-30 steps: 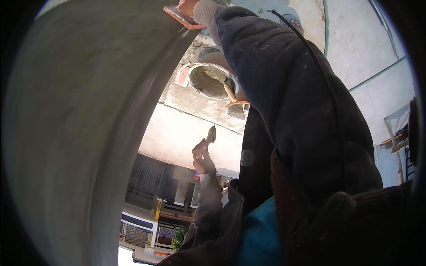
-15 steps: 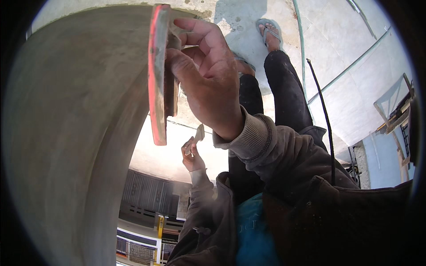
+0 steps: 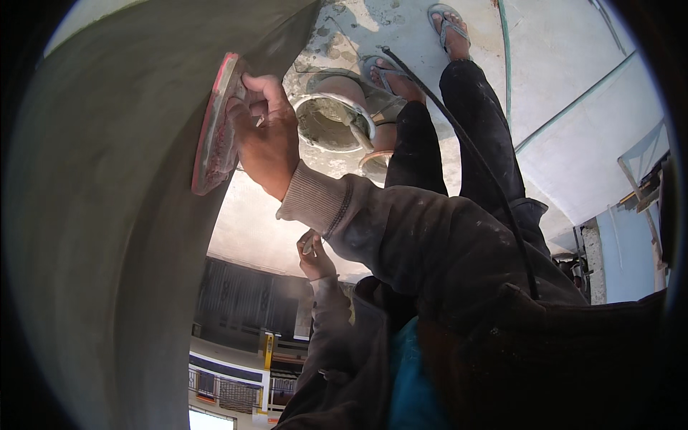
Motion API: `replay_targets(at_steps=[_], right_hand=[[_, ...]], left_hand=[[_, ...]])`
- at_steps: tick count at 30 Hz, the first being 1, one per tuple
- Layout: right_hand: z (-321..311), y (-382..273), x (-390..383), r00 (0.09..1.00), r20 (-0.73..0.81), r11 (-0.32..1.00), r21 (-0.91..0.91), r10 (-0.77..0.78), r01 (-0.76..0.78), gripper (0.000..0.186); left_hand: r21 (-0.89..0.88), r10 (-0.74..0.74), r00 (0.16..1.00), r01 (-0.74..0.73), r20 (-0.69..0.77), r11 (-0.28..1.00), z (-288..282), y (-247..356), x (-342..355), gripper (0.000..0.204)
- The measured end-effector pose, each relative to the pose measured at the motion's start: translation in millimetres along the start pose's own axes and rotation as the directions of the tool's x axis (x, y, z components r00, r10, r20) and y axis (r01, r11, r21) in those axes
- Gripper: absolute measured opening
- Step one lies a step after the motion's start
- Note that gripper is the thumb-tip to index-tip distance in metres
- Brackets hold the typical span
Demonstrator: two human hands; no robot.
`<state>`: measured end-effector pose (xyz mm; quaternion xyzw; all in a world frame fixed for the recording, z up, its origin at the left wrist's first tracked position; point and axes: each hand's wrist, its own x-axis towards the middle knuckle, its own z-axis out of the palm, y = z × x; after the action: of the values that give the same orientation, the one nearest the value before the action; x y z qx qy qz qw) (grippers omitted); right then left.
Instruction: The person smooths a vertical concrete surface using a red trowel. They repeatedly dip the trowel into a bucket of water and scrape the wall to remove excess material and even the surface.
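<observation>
Against the wall: we are pressing a red-edged plastering float (image 3: pixel 215 125) flat onto the grey curved wall (image 3: pixel 107 236), which is filling the left half of the view.
Right hand: our right hand (image 3: pixel 266 136) is gripping the float's handle, fingers wrapped tight around it, knuckles facing away from the wall; the ribbed cuff of a dark sleeve (image 3: pixel 430 244) is trailing back from the wrist.
Float: it is standing nearly upright with its face touching the plaster, and its red rim is showing along the near edge.
Left hand: our left hand (image 3: pixel 314 256) is hanging lower down, under the right forearm and well apart from the float; its fingers are curling around a small pale tool (image 3: pixel 309 242) (too small for us to tell what kind it is).
Below us: a round pan (image 3: pixel 331 123) with grey mortar in it is sitting on the splattered concrete floor (image 3: pixel 401 29), just beside our feet in sandals (image 3: pixel 446 21).
Cord: a thin black cable (image 3: pixel 473 150) is running from near the pan up across our dark trouser legs.
Far right: pale low walls and a light blue panel (image 3: pixel 631 251) are bending toward the rim.
</observation>
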<state>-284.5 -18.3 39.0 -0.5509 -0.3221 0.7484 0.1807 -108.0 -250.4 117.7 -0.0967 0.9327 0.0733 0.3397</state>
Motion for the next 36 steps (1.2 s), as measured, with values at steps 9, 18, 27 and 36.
replay_targets(at_steps=[9, 18, 27, 36], right_hand=[[26, -60, -85, 0.894, 0.039, 0.894, -0.026, -0.447, 0.448, 0.051], [3, 40, 82, 0.917, -0.092, 0.908, 0.209, 0.389, -0.364, 0.031], [113, -187, -272, 0.732, 0.172, 0.74, 0.324, -0.659, 0.59, 0.025], [24, -10, -29, 0.997, -0.01, 0.987, 0.14, 0.076, -0.074, 0.051]], left_hand=[[-0.114, 0.027, 0.999, -0.03, -0.024, 0.993, -16, -5, 9, 0.037], [-0.245, -0.044, 0.998, 0.03, -0.049, 0.969, -35, 7, 3, 0.035], [-0.326, 0.002, 0.998, -0.024, -0.068, 0.945, -38, -24, -12, 0.028], [-0.254, 0.05, 0.99, -0.082, -0.129, 0.964, -42, 11, -31, 0.03]])
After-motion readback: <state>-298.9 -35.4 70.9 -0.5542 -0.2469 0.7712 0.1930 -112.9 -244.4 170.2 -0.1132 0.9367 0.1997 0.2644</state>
